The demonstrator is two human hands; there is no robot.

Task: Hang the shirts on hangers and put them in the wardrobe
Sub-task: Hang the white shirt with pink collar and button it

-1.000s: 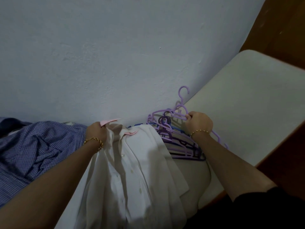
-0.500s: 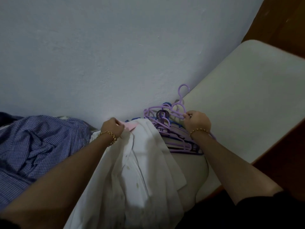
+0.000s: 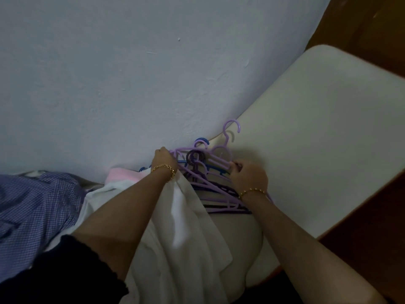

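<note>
Both of my grips are closing on the same lilac hanger (image 3: 225, 138). My left hand (image 3: 164, 160) is curling round the end of its left shoulder, close against the wall (image 3: 131, 73). My right hand (image 3: 249, 177) is pinching its other arm between thumb and fingertips, and neither hand is holding anything else. I am working it free of the hanger pile (image 3: 219, 194), a tangle of lilac, dark purple and blue ones lying at the back edge of the table (image 3: 328, 128), right where it meets the wall. Their hooks are sitting through one another, so I judge that the top one is going to need some teasing apart before it comes away alone.

The white shirt (image 3: 186, 227) is lying just left of the pile, under my left forearm. Its collar end is pointing toward the wall and its body is spilling over the near edge toward me. A blue checked shirt (image 3: 32, 205) is lying crumpled further left, well apart from the hangers.

By my reckoning the job is only starting. No shirt is on a hanger yet, both are waiting, and nothing is hanging anywhere in view. Dark brown wood is showing past the table's far right corner, but I cannot tell whether that is the wardrobe.
</note>
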